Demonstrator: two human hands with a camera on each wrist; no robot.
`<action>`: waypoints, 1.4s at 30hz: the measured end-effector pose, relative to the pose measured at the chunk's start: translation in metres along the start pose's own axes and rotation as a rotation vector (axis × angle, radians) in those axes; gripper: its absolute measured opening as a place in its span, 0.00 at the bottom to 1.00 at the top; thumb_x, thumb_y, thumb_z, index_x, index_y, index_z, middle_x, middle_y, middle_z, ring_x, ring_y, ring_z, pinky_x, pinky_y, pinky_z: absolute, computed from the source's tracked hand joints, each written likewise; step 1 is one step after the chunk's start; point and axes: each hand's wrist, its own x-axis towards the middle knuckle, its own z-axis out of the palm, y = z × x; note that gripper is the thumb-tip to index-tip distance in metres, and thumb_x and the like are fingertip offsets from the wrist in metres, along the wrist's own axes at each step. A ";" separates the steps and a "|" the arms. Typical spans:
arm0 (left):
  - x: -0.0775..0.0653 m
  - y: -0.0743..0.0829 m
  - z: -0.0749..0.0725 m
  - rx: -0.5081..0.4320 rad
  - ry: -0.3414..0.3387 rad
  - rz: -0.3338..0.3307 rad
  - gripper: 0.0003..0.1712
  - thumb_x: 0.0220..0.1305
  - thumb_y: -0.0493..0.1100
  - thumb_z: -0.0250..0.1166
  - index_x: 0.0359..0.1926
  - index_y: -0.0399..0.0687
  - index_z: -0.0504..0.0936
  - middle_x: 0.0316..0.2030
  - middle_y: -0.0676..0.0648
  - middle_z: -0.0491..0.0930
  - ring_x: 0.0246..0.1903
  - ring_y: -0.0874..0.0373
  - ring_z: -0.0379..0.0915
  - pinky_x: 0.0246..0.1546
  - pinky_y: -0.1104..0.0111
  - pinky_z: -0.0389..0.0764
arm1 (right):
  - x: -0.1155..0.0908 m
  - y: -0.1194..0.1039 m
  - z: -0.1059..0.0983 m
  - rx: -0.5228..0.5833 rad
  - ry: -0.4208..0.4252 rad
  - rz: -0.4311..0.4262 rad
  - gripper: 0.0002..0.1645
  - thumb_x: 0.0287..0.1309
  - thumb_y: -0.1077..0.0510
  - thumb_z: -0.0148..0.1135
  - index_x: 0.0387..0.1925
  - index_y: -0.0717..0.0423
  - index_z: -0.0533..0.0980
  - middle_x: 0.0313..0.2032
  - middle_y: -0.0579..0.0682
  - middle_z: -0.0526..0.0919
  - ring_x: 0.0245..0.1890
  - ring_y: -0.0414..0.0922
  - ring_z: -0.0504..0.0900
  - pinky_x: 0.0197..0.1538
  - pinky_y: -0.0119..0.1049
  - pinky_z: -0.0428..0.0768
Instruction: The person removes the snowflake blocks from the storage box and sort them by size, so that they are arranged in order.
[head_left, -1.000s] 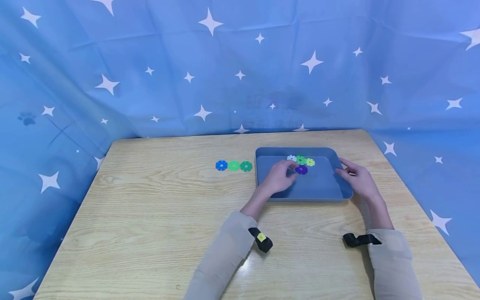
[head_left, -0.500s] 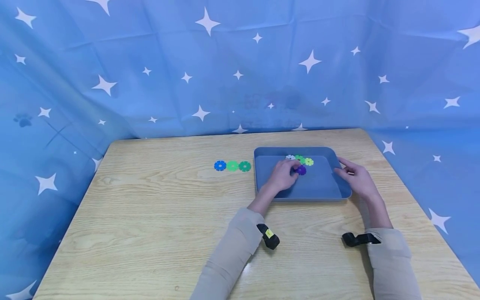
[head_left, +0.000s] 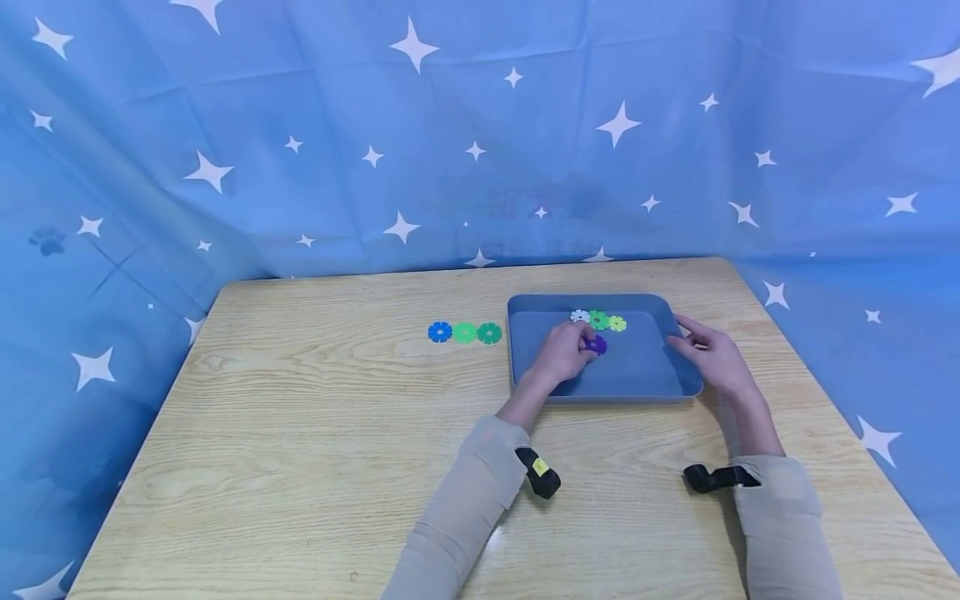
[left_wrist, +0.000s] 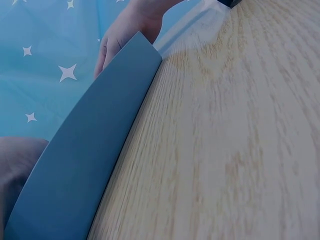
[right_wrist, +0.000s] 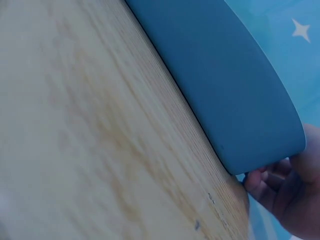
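Inside the blue-grey tray (head_left: 637, 379), my left hand (head_left: 564, 352) pinches a purple notched snowflake disc (head_left: 597, 344) between thumb and fingers. Just beyond it in the tray lie a white disc (head_left: 580, 317), a green disc (head_left: 598, 320) and a yellow-green disc (head_left: 617, 323), side by side. My right hand (head_left: 716, 360) grips the tray's right wall, thumb over the rim on the inner side and fingers outside. In the right wrist view, the fingers (right_wrist: 267, 187) curl at the tray's corner. The tray wall hides most of the left hand (left_wrist: 20, 160) in the left wrist view.
On the wooden table (head_left: 315, 433), left of the tray, a blue disc (head_left: 440, 332), a light green disc (head_left: 465, 332) and a darker green disc (head_left: 490, 333) lie in a row. A blue star-patterned curtain (head_left: 450, 150) hangs behind the table.
My left hand has reached slightly right and closed on the purple disc, which has shifted a little left and nearer, away from the other discs. My right hand stays on the tray.
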 end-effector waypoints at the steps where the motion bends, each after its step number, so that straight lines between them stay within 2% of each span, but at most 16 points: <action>1: 0.000 0.000 0.000 0.011 0.000 0.001 0.13 0.67 0.43 0.69 0.51 0.48 0.84 0.39 0.52 0.77 0.40 0.62 0.72 0.42 0.75 0.74 | 0.000 0.000 0.000 0.001 -0.001 -0.001 0.36 0.75 0.46 0.53 0.76 0.57 0.61 0.40 0.60 0.76 0.32 0.42 0.70 0.27 0.35 0.69; 4: 0.000 0.001 0.001 0.045 0.002 0.001 0.09 0.67 0.45 0.69 0.47 0.50 0.84 0.40 0.52 0.78 0.41 0.62 0.73 0.41 0.74 0.74 | 0.001 0.002 0.000 0.002 -0.005 -0.002 0.35 0.76 0.46 0.53 0.76 0.57 0.61 0.39 0.60 0.76 0.31 0.43 0.70 0.27 0.35 0.69; 10: 0.000 0.003 0.002 0.076 0.014 -0.017 0.10 0.67 0.47 0.69 0.46 0.52 0.82 0.45 0.50 0.78 0.45 0.59 0.74 0.46 0.71 0.76 | 0.001 0.003 0.000 -0.009 -0.001 0.003 0.36 0.76 0.46 0.53 0.76 0.57 0.60 0.39 0.59 0.75 0.31 0.44 0.70 0.27 0.34 0.69; 16: -0.002 0.003 0.001 0.067 0.017 -0.041 0.07 0.67 0.48 0.70 0.41 0.54 0.82 0.50 0.48 0.75 0.46 0.55 0.74 0.49 0.66 0.77 | 0.000 -0.002 0.001 -0.006 -0.002 0.008 0.36 0.76 0.45 0.53 0.76 0.57 0.60 0.40 0.60 0.75 0.32 0.44 0.70 0.28 0.34 0.69; 22: -0.004 0.001 -0.003 0.041 -0.003 -0.019 0.07 0.64 0.47 0.72 0.38 0.53 0.83 0.51 0.49 0.72 0.47 0.56 0.73 0.51 0.67 0.76 | -0.002 -0.006 0.000 -0.003 0.002 -0.002 0.36 0.75 0.46 0.53 0.75 0.59 0.61 0.38 0.60 0.76 0.31 0.43 0.70 0.28 0.35 0.68; 24: -0.004 0.001 -0.005 0.031 -0.011 -0.016 0.08 0.63 0.46 0.73 0.40 0.52 0.82 0.50 0.49 0.74 0.48 0.56 0.73 0.51 0.68 0.76 | -0.001 -0.005 -0.001 -0.004 0.003 -0.009 0.36 0.75 0.47 0.54 0.75 0.60 0.61 0.38 0.59 0.76 0.31 0.42 0.70 0.28 0.35 0.68; 31: -0.007 0.003 -0.009 0.026 -0.039 -0.030 0.22 0.65 0.45 0.72 0.58 0.48 0.79 0.52 0.47 0.76 0.50 0.56 0.74 0.50 0.68 0.77 | 0.000 -0.002 0.000 0.004 0.000 -0.006 0.36 0.75 0.46 0.54 0.75 0.59 0.61 0.37 0.58 0.76 0.30 0.42 0.70 0.27 0.35 0.68; 38: -0.011 0.003 -0.011 -0.008 -0.018 -0.028 0.12 0.74 0.44 0.61 0.52 0.44 0.82 0.47 0.47 0.79 0.46 0.57 0.75 0.46 0.69 0.78 | 0.001 0.000 0.000 -0.001 -0.001 -0.003 0.36 0.75 0.45 0.53 0.75 0.57 0.61 0.38 0.58 0.76 0.30 0.42 0.70 0.27 0.35 0.69; 42: -0.015 0.003 -0.014 -0.060 0.003 -0.018 0.11 0.75 0.43 0.60 0.51 0.44 0.81 0.46 0.46 0.80 0.44 0.58 0.75 0.42 0.69 0.79 | 0.000 -0.001 0.000 -0.007 -0.003 -0.003 0.36 0.76 0.45 0.53 0.75 0.58 0.61 0.39 0.59 0.76 0.32 0.42 0.70 0.28 0.35 0.69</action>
